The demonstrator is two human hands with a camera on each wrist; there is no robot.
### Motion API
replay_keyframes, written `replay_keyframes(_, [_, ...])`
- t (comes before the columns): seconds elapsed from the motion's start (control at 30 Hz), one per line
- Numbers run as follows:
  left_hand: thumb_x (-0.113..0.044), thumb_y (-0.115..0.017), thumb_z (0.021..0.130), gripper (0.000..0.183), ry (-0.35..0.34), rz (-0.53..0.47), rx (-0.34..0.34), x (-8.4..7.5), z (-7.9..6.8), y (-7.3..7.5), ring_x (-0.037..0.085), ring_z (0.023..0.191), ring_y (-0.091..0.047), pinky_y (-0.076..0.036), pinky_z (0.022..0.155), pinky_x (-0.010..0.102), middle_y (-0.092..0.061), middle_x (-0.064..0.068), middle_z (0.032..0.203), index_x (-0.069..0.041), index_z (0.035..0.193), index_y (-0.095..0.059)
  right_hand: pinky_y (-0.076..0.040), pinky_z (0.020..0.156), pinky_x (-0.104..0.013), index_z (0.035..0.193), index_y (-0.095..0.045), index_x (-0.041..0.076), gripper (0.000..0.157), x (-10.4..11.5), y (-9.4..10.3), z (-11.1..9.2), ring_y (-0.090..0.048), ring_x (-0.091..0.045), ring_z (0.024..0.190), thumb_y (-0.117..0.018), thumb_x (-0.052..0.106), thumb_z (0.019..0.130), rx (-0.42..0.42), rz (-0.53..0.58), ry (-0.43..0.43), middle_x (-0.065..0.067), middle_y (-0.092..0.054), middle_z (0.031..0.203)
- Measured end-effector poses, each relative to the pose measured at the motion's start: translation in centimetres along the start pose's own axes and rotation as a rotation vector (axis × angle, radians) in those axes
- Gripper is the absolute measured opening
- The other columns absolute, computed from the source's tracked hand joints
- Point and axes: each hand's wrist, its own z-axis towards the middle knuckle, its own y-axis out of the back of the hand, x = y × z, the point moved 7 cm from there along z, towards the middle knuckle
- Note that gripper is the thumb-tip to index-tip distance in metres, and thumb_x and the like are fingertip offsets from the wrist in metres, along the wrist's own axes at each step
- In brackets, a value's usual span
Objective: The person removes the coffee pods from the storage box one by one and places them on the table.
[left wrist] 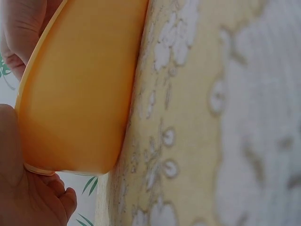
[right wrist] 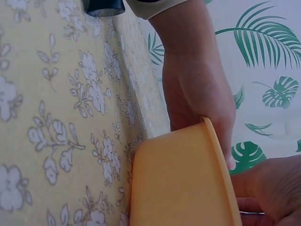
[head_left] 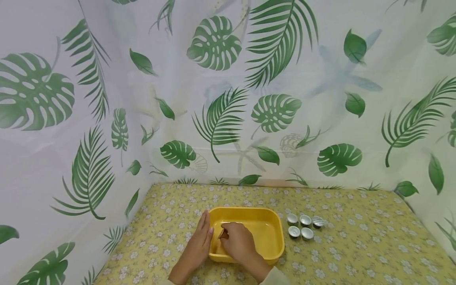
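A yellow plastic basin (head_left: 265, 233) rests on the flowered tablecloth. At its left end my left hand (head_left: 197, 241) holds the rim, with long fingers along the outside and the thumb over the edge. The left wrist view shows that hand (left wrist: 37, 197) at the basin's outer wall (left wrist: 80, 94). My right hand (head_left: 238, 241) reaches inside near the left end, its fingers curled around a small brown object (head_left: 221, 234). The hand mostly covers that object, so its kind is unclear. In the right wrist view the right hand (right wrist: 270, 188) is partly hidden by the basin wall (right wrist: 178, 179).
Several small silver-topped round cups (head_left: 305, 220) stand in two rows to the right of the basin. One of them (head_left: 318, 221) bears a crumpled shiny piece. Leaf-printed white sheets (head_left: 228, 99) hang behind and on both sides of the tablecloth (head_left: 356, 237).
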Motion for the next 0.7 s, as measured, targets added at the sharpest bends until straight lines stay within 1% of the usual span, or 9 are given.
replay_keyframes(0.1, [-0.035,-0.025,0.114,0.061,0.008,0.002,0.003,0.1,0.0,0.0,0.038,0.15,-0.024,-0.031,0.116,0.057,0.0,0.011,0.17,-0.002,0.162,-0.007,-0.058,0.069,-0.034,0.108,-0.078,0.003,0.024,-0.1,0.5,-0.1,-0.066,-0.011,0.077,-0.081,0.008,0.086,0.009,0.035,-0.009,0.008,-0.071,0.083])
replay_keyframes(0.2, [-0.039,-0.023,0.114,0.063,0.01,0.002,0.002,0.2,0.0,0.1,0.038,0.15,-0.024,-0.031,0.116,0.058,0.0,0.012,0.17,-0.001,0.162,-0.008,-0.058,0.068,-0.033,0.109,-0.077,0.002,0.025,-0.2,1.0,-0.3,-0.066,-0.009,0.077,-0.082,0.007,0.085,0.015,0.061,-0.016,0.011,-0.071,0.083])
replay_keyframes(0.3, [-0.038,-0.023,0.114,0.063,0.007,-0.002,-0.001,0.2,0.1,0.1,0.038,0.151,-0.023,-0.029,0.116,0.058,-0.001,0.014,0.17,0.0,0.162,-0.009,-0.057,0.066,-0.03,0.109,-0.077,0.001,0.025,-0.3,1.7,-0.7,-0.064,-0.008,0.075,-0.082,0.005,0.084,-0.002,0.075,-0.006,0.009,-0.071,0.085])
replay_keyframes(0.4, [-0.034,-0.026,0.114,0.06,0.001,-0.014,-0.008,0.1,0.0,0.1,0.038,0.151,-0.021,-0.027,0.117,0.058,-0.002,0.014,0.17,0.0,0.161,-0.009,-0.057,0.066,-0.028,0.11,-0.076,-0.001,0.027,-0.6,2.3,-1.2,-0.065,-0.009,0.076,-0.082,0.004,0.083,-0.023,0.094,0.015,0.005,-0.072,0.087])
replay_keyframes(0.47, [-0.034,-0.026,0.114,0.06,-0.001,-0.021,-0.012,0.0,-0.1,0.2,0.038,0.152,-0.019,-0.025,0.118,0.057,-0.002,0.015,0.169,0.0,0.161,-0.009,-0.057,0.066,-0.027,0.111,-0.075,-0.002,0.03,-0.8,2.6,-1.5,-0.065,-0.009,0.075,-0.082,0.003,0.083,-0.029,0.108,0.021,0.004,-0.072,0.088])
replay_keyframes(0.57, [-0.036,-0.025,0.114,0.062,-0.003,-0.023,-0.017,-0.1,-0.2,0.2,0.038,0.152,-0.019,-0.025,0.118,0.057,-0.002,0.014,0.169,0.0,0.161,-0.01,-0.056,0.063,-0.025,0.112,-0.075,-0.001,0.031,-1.2,3.2,-2.0,-0.064,-0.007,0.073,-0.083,0.003,0.082,-0.025,0.116,0.012,0.003,-0.071,0.088])
replay_keyframes(0.7, [-0.039,-0.025,0.114,0.063,0.002,-0.028,-0.006,-0.1,-0.1,0.1,0.037,0.152,-0.018,-0.025,0.118,0.058,-0.002,0.015,0.169,0.001,0.161,-0.01,-0.053,0.061,-0.023,0.115,-0.073,-0.001,0.035,-1.8,3.8,-2.5,-0.061,-0.007,0.072,-0.084,0.005,0.082,-0.018,0.112,-0.012,0.002,-0.069,0.088])
